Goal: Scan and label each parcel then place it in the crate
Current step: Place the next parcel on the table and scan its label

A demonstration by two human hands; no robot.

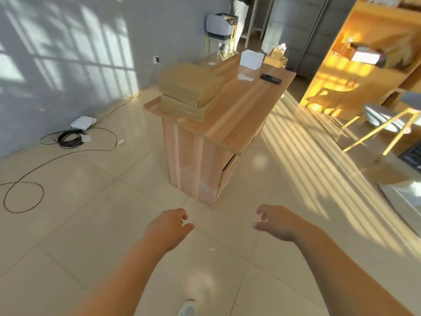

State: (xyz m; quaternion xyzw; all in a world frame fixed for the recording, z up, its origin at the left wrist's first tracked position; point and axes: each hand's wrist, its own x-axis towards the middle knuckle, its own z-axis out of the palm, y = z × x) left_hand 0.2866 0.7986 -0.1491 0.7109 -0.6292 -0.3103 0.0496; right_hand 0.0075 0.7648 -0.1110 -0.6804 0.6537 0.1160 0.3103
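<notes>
Two flat cardboard parcels [190,84] lie stacked at the near left end of a wooden counter [239,115]. A dark handheld scanner [270,78] and a small white label sheet [245,77] lie further along the counter top. My left hand [169,224] and my right hand [274,221] hang over the floor in front of the counter, fingers loosely curled, holding nothing. Both are well short of the parcels. No crate is clearly in view.
A white box [251,59] and small cardboard items [276,57] sit at the counter's far end. Cables [68,139] and a white device [83,122] lie on the tiled floor at left. Yellow shelving [369,53] and a stool [387,119] stand right. A person [240,17] stands far behind.
</notes>
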